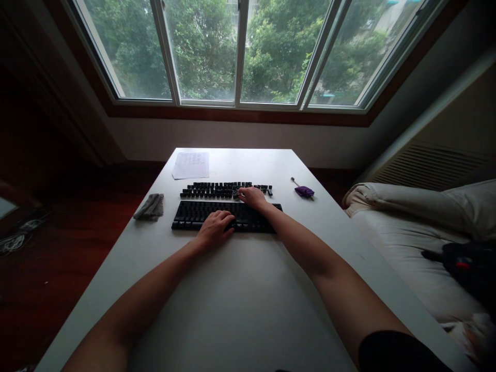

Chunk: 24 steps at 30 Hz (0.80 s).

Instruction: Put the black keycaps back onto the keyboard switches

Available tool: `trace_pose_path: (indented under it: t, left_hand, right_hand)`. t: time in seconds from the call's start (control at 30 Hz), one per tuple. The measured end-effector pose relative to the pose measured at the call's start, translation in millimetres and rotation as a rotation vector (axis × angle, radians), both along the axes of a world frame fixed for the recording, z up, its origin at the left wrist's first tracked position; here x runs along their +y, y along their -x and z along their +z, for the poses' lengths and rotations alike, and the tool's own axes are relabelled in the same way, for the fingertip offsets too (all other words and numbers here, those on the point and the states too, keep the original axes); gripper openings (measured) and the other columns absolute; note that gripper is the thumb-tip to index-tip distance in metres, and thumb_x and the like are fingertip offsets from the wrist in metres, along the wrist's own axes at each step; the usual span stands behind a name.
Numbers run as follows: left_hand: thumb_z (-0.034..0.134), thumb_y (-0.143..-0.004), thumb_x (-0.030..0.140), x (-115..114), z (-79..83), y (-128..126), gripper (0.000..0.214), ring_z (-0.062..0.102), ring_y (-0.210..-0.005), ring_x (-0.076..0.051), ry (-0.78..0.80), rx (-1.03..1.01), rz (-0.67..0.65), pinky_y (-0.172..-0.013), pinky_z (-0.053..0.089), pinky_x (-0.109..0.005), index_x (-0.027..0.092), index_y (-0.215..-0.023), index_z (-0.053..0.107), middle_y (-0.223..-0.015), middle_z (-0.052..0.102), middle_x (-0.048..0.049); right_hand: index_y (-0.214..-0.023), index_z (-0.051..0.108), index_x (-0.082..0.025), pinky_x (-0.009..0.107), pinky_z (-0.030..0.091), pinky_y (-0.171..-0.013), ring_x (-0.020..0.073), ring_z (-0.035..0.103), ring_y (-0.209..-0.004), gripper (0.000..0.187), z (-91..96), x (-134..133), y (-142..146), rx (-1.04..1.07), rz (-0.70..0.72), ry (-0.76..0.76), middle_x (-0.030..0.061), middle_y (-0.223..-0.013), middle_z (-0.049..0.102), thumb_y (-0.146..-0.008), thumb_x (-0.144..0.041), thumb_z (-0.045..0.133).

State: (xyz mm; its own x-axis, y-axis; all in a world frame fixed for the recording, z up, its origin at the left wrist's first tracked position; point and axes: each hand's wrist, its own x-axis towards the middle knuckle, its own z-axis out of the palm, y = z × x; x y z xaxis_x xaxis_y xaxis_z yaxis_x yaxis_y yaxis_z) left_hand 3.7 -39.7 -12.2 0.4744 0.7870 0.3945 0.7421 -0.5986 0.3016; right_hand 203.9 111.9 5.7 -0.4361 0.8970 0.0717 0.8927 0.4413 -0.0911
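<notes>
A black keyboard (188, 213) lies across the white table in front of me. My left hand (217, 225) rests on its front middle part, thumb and fingers apart. Behind the keyboard stand loose black keycaps (209, 189) in rows. My right hand (251, 197) reaches over the keyboard's back edge to these rows, its fingers bent together at the keycaps. Something thin and pale shows at the right fingertips, too small to make out. My right forearm covers part of the keyboard's right end.
A grey cloth (150, 207) lies left of the keyboard, and a printed sheet (191, 165) at the table's far left. To the right is a purple cloth-like item (304, 191) beside a thin brush-like stick (295, 182). A pale sofa (395, 232) flanks the table (232, 299).
</notes>
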Motion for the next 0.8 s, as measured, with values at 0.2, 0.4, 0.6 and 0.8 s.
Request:
trace_pose_path:
  t: [0.2,0.4,0.6,0.8]
  left_hand:
    - [0.064,-0.087,0.03,0.2,0.2,0.1,0.036,0.056,-0.113,-0.028,-0.002,-0.005,-0.006,-0.099,0.045,-0.045,0.025,-0.122,0.062,-0.123,0.062,-0.0091]
    - [0.064,-0.087,0.03,-0.5,-0.2,0.2,0.037,0.055,-0.113,-0.028,-0.001,0.006,-0.002,-0.099,0.045,-0.046,0.025,-0.123,0.061,-0.124,0.062,-0.0093]
    - [0.063,-0.087,0.03,0.0,0.0,0.7,0.037,0.055,-0.114,-0.028,-0.001,0.012,-0.008,-0.099,0.045,-0.045,0.025,-0.124,0.061,-0.124,0.062,-0.0095]
    - [0.063,-0.088,0.031,0.1,0.4,0.8,0.037,0.054,-0.115,-0.027,0.011,0.024,-0.004,-0.1,0.044,-0.045,0.025,-0.124,0.06,-0.125,0.061,-0.0088]
  right_hand:
    - [-0.125,0.065,-0.029,0.029,0.047,-0.086,0.0229,0.067,-0.104,0.033,0.0,0.8,0.6,0.009,-0.004,0.013,0.007,-0.112,0.073,-0.096,-0.04,0.054]
    - [-0.118,0.069,-0.028,0.028,0.046,-0.086,0.0219,0.066,-0.103,0.031,1.0,5.3,0.9,0.024,0.026,0.039,0.006,-0.11,0.074,-0.098,-0.041,0.049]
    - [-0.117,0.069,-0.028,0.029,0.046,-0.082,0.0235,0.067,-0.101,0.035,-2.1,3.6,4.1,0.017,-0.041,0.015,0.0085,-0.108,0.074,-0.098,-0.046,0.046]
    - [-0.118,0.067,-0.029,0.03,0.046,-0.082,0.0234,0.066,-0.1,0.034,-6.5,3.6,5.1,0.034,-0.058,-0.009,0.0077,-0.109,0.073,-0.099,-0.045,0.045]
